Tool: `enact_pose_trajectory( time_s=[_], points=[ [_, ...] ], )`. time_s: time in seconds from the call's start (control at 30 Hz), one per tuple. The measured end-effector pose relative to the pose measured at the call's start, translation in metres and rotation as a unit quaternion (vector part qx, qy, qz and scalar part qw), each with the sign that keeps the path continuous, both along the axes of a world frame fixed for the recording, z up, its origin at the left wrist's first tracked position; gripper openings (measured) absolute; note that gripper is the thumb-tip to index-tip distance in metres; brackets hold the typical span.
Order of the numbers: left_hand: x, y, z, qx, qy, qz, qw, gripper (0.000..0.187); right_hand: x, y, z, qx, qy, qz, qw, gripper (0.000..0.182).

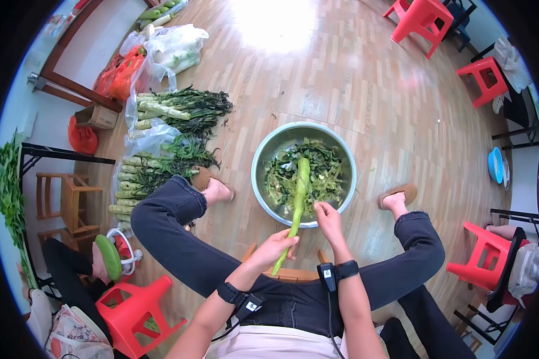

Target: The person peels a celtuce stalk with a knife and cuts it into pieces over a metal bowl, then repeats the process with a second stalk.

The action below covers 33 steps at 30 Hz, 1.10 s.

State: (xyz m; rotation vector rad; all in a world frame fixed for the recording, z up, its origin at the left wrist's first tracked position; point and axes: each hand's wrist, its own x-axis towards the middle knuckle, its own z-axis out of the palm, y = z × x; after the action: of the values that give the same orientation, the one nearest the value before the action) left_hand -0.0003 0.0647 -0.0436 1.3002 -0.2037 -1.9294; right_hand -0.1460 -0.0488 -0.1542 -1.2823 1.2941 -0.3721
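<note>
A peeled, bright green celtuce stalk point(301, 186) points up and away over the basin, thick end far and thin end near me. My left hand point(274, 250) is wrapped round its thin lower part. My right hand point(329, 220) is closed in a pinch at the near right rim of the basin, to the right of the stalk; what its fingertips hold, if anything, is too small to make out. Below the stalk, the metal basin point(257, 179) contains dark leaves and pale green peelings point(278, 184).
Unpeeled celtuce stalks point(139, 175) with dark leaves lie in plastic on the floor at left. Plastic bags point(176, 48) stand beyond them. Red stools point(139, 311) stand around the room, and people sit at both sides. A blue bowl point(495, 166) is at right.
</note>
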Motion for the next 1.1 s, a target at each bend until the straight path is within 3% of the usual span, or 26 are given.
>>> enact_pose_trajectory(
  time_s=[0.03,0.07,0.13,0.33,1.1],
  points=[
    [0.002,0.000,0.000,-0.001,0.010,0.006,1.000,0.029,0.000,0.001,0.013,-0.118,0.043,0.051,0.991,0.029],
    [0.003,0.000,0.000,-0.002,0.020,0.011,1.000,0.031,-0.002,0.001,0.028,-0.118,0.046,0.052,0.991,0.029],
    [0.004,-0.002,0.001,0.002,0.011,0.004,1.000,0.032,-0.002,0.002,0.067,-0.095,0.131,0.160,0.974,0.028],
    [0.006,0.000,0.000,0.017,-0.010,-0.025,0.999,0.036,-0.005,0.001,0.071,-0.141,0.195,0.200,0.950,0.031],
    [0.018,-0.008,0.013,0.034,0.031,-0.026,0.999,0.046,0.013,-0.030,-0.020,-0.120,0.230,0.126,0.958,0.036]
  ],
)
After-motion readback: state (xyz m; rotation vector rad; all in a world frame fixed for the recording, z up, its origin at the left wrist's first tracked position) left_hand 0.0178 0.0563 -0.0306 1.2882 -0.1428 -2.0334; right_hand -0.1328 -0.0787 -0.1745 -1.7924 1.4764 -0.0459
